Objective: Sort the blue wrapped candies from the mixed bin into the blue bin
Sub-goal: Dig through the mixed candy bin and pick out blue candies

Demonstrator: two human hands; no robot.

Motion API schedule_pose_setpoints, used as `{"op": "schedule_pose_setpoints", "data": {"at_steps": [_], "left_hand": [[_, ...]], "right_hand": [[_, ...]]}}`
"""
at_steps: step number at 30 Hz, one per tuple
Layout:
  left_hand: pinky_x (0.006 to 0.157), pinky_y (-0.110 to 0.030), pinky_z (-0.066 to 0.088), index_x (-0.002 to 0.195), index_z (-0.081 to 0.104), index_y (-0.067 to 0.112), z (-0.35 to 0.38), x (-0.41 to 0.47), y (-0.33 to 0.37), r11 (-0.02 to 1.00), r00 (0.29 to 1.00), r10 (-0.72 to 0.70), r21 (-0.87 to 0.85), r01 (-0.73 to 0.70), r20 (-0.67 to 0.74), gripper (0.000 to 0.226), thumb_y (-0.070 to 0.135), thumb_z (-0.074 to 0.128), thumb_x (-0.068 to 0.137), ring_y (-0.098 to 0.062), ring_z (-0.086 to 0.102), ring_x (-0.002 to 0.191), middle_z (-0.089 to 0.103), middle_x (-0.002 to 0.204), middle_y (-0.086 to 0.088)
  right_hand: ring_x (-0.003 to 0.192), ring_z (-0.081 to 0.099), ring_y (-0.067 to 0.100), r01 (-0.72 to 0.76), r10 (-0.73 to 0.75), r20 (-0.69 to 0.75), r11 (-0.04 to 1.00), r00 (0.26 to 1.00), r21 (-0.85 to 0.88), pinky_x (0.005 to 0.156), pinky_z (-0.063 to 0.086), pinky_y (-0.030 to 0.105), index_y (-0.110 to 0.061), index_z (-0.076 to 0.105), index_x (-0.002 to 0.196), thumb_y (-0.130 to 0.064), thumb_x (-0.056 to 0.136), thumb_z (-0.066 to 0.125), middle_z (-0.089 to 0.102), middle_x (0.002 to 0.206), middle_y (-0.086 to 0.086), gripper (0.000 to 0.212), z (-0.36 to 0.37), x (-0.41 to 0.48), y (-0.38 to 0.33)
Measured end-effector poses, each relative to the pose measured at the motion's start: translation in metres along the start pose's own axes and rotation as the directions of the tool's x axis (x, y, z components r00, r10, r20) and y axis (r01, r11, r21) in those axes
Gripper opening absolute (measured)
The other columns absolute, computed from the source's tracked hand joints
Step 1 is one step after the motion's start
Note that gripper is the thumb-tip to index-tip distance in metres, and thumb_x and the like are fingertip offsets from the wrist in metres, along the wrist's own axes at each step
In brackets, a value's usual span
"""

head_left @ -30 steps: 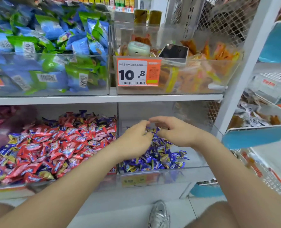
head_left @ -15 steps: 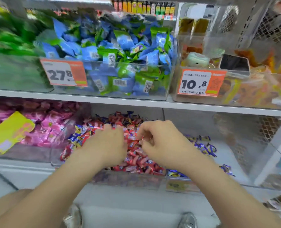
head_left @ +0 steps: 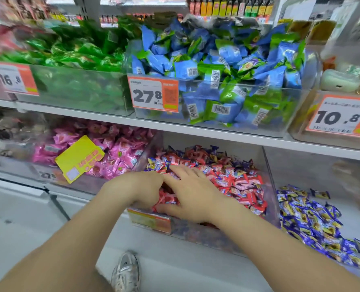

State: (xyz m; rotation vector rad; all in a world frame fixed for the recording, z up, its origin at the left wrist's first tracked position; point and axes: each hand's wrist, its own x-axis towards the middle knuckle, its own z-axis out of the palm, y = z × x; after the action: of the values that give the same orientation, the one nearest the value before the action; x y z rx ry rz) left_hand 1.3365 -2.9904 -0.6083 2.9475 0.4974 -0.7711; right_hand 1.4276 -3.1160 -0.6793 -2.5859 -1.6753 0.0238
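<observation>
The mixed bin [head_left: 268, 186] is a clear tub on the lower shelf, filled mostly with red wrapped candies [head_left: 238, 182]. A few blue wrapped candies [head_left: 153, 164] lie along its back and left edge. Both hands are in its front left corner. My left hand [head_left: 137, 189] has its fingers curled down into the candies, so whatever they hold is hidden. My right hand [head_left: 192, 194] lies flat on the red candies with its fingers spread and its index finger pointing to the back left. To the right, the blue bin [head_left: 301, 165] holds a pile of blue wrapped candies [head_left: 309, 220].
Left of the mixed bin stands a tub of pink packets [head_left: 120, 150] with a loose yellow tag [head_left: 78, 159]. On the shelf above are tubs of green packets [head_left: 80, 57] and blue-green packets [head_left: 217, 66] with orange price tags [head_left: 153, 93]. A shoe [head_left: 126, 272] shows on the floor below.
Both hands moved left from over the blue bin into the mixed bin, and the view swung left with them. My right hand's fingers have spread out flat.
</observation>
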Motion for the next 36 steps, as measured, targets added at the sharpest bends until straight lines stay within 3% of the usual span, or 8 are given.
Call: {"op": "schedule_pose_setpoints", "data": {"at_steps": [4,9,15,19,22,24,30,36], "left_hand": [[0.054,-0.031,0.043,0.124,0.043,0.011,0.007,0.018,-0.019,0.982,0.996,0.001,-0.190,-0.018,-0.088,0.032,0.005,0.056,0.095,-0.023,0.060,0.077,0.054,0.093,-0.006],[0.102,-0.038,0.051,0.158,0.032,0.027,0.018,0.041,-0.030,0.934,0.935,0.182,-0.245,-0.261,-0.304,0.092,0.024,0.085,0.083,-0.023,0.057,0.127,0.056,0.143,-0.003],[0.100,-0.040,0.048,0.147,0.046,0.028,0.014,0.061,-0.024,0.916,0.820,0.228,-0.170,-0.363,-0.525,0.077,0.022,0.086,0.082,-0.024,0.053,0.120,0.052,0.131,-0.001],[0.086,-0.036,0.050,0.135,0.053,0.026,0.008,0.060,-0.027,0.928,0.830,0.213,-0.158,-0.336,-0.516,0.064,0.015,0.086,0.082,-0.019,0.055,0.106,0.056,0.123,-0.001],[0.074,-0.041,0.057,0.128,0.057,0.030,0.005,0.058,-0.034,0.913,0.841,0.181,-0.231,-0.337,-0.509,0.056,-0.003,0.069,0.084,-0.012,0.059,0.087,0.058,0.116,0.001],[0.070,-0.047,0.059,0.125,0.057,0.032,0.004,0.054,-0.036,0.900,0.854,0.175,-0.272,-0.341,-0.490,0.054,-0.003,0.063,0.085,-0.012,0.060,0.077,0.062,0.108,-0.001],[0.065,-0.034,0.042,0.110,0.059,0.016,0.006,0.048,-0.032,0.885,0.843,0.173,-0.294,-0.360,-0.510,0.014,0.014,0.050,0.100,-0.017,0.056,0.078,0.059,0.088,0.001],[0.070,-0.037,0.044,0.081,0.062,-0.003,0.007,0.046,-0.034,0.853,0.855,0.203,-0.343,-0.394,-0.477,0.031,0.019,0.053,0.100,-0.021,0.048,0.068,0.052,0.079,-0.010]], "right_hand": [[0.127,0.051,0.036,-0.060,0.058,-0.028,0.993,0.998,-0.103,0.104,0.042,0.048,-0.035,0.046,0.147,-0.062,0.095,0.055,0.052,0.141,0.007,0.059,-0.008,0.017,0.016],[0.124,0.055,0.039,-0.219,0.218,-0.013,0.976,0.976,-0.004,0.106,0.044,0.050,-0.049,0.040,0.151,-0.065,0.100,0.051,0.055,0.135,0.009,0.055,-0.026,0.013,0.047],[0.130,0.047,0.040,-0.251,0.254,-0.092,0.967,0.963,0.047,0.108,0.044,0.055,-0.050,0.033,0.153,-0.068,0.087,0.070,0.044,0.144,0.007,0.078,-0.039,-0.008,0.057],[0.108,0.047,0.021,-0.068,0.095,-0.185,0.987,0.978,0.147,0.097,0.047,0.044,-0.042,0.058,0.119,-0.040,0.085,0.085,0.046,0.112,-0.008,0.044,-0.046,-0.018,0.046],[0.093,0.053,0.012,0.098,-0.096,-0.021,0.975,0.995,0.197,0.090,0.049,0.040,-0.036,0.076,0.099,-0.013,0.083,0.081,0.056,0.096,-0.010,0.028,-0.048,-0.022,0.030],[0.099,0.052,0.016,0.147,-0.173,0.147,0.974,0.974,0.173,0.091,0.046,0.039,-0.037,0.077,0.115,-0.009,0.083,0.076,0.058,0.102,-0.005,0.043,-0.041,-0.026,0.020],[0.103,0.043,0.018,0.188,-0.189,0.091,0.982,0.978,0.027,0.089,0.039,0.038,-0.032,0.076,0.116,-0.032,0.086,0.080,0.047,0.104,-0.006,0.030,-0.031,-0.024,0.021],[0.097,0.054,0.022,-0.010,0.010,-0.009,0.999,1.000,-0.039,0.089,0.051,0.045,-0.023,0.069,0.094,-0.048,0.091,0.062,0.058,0.094,-0.004,0.027,-0.037,-0.031,0.059]]}}
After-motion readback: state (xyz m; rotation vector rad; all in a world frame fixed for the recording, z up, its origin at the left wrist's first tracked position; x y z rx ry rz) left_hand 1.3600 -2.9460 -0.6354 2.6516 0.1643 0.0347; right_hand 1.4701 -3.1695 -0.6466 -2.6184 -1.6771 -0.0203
